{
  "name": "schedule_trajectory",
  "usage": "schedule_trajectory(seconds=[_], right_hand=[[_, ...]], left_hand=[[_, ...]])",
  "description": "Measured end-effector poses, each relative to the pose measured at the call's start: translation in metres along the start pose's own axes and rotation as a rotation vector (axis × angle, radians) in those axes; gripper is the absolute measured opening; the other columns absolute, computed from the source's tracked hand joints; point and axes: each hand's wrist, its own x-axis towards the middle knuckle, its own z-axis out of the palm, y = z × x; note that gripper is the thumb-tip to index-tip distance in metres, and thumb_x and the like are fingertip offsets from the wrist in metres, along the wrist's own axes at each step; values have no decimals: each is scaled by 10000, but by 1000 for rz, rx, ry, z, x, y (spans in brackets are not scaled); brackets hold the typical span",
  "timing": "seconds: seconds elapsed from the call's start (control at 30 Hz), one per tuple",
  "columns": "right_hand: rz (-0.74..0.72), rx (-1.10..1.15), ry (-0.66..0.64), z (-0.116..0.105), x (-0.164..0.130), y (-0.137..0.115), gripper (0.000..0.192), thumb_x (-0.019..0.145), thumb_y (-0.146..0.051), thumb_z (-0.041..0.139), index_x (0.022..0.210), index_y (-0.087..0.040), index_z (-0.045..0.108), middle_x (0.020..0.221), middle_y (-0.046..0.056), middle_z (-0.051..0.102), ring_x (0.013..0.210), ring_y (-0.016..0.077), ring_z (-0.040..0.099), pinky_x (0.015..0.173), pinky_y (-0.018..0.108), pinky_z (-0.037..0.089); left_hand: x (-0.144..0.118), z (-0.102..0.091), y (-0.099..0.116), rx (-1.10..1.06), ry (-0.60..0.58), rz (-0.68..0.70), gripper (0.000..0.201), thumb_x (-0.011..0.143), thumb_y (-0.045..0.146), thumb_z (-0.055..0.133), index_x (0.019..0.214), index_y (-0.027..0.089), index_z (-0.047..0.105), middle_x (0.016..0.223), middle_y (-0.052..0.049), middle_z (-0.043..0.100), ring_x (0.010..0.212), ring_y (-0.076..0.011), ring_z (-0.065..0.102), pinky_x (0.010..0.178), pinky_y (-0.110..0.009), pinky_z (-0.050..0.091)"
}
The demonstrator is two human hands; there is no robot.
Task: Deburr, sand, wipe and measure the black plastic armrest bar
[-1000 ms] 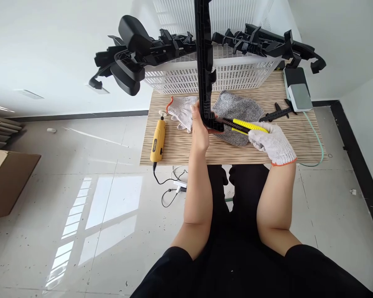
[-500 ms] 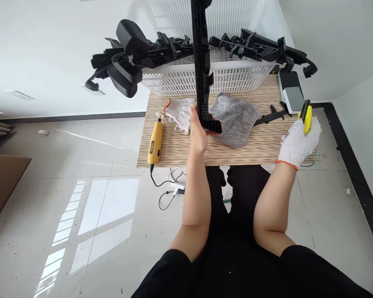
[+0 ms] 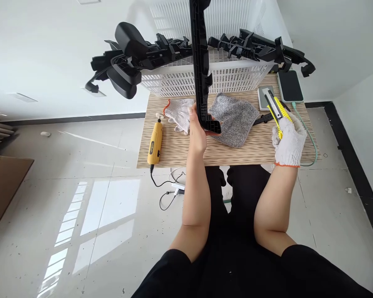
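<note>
I'm seeing the bare left hand [image 3: 198, 131] gripping the lower end of a long black trim [image 3: 201, 70], standing it upright with its foot over the table [image 3: 180, 149], likely so the bottom edge is facing me. The gloved right hand [image 3: 288, 140] is closed around a yellow knife [image 3: 277, 111], holding it off to the right, blade end pointing far and away from the trim, well apart from it. A grey cloth [image 3: 236, 118] is lying just right of the trim's foot, a spare glove [image 3: 178, 111] just left. A yellow rotary tool [image 3: 154, 144] is lying left; a basket [image 3: 205, 76] with more black parts [image 3: 133, 54] is sitting far.
</note>
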Motion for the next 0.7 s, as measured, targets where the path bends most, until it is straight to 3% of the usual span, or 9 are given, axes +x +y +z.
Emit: schedule_trajectory(seconds=[0.1, 0.23, 0.3, 0.47, 0.6, 0.7], right_hand=[[75, 147, -136, -2, -5, -3, 387, 788, -331, 668, 1152, -199, 681, 785, 10, 609, 539, 64, 512, 385, 179, 257], [246, 68, -612, -6, -11, -5, 361, 727, -354, 749, 1039, -173, 747, 655, 1, 582, 465, 51, 445, 374, 159, 241], [267, 3, -733, -3, -13, -4, 381, 709, -381, 775, 1029, -175, 758, 636, 0, 582, 467, 51, 447, 370, 145, 240], [272, 38, -419, 12, -15, -4, 280, 716, -364, 776, 935, -190, 765, 742, 17, 628, 536, 53, 521, 398, 138, 375], [292, -33, -582, 16, -16, -5, 243, 707, -328, 764, 874, -153, 750, 611, -2, 565, 473, 49, 476, 359, 132, 312], [280, -19, -453, 17, -16, -6, 201, 727, -345, 762, 834, -176, 742, 723, 15, 619, 592, 74, 584, 440, 137, 437]], left_hand=[[-1, 0, 1, -9, -18, 4, 571, 1003, 636, 183, 1362, 299, 474, 883, -41, 583, 902, -203, 712, 704, -305, 612], [-2, 1, 1, -19, -21, -2, 569, 1004, 633, 180, 1334, 294, 495, 908, -50, 603, 944, -219, 709, 756, -337, 615], [-2, 1, 2, -21, -15, -15, 574, 1001, 639, 177, 1326, 290, 497, 919, -54, 614, 956, -223, 707, 744, -328, 614], [-3, 2, 5, -6, -10, -28, 563, 1005, 627, 166, 1326, 311, 504, 945, -57, 637, 967, -208, 702, 734, -302, 613], [-1, 1, 3, -17, 13, -44, 562, 1000, 632, 166, 1262, 328, 560, 910, -53, 668, 968, -211, 705, 698, -293, 611], [3, -2, -2, -34, 14, -12, 596, 978, 677, 184, 1224, 322, 595, 876, -57, 687, 937, -221, 702, 649, -304, 613]])
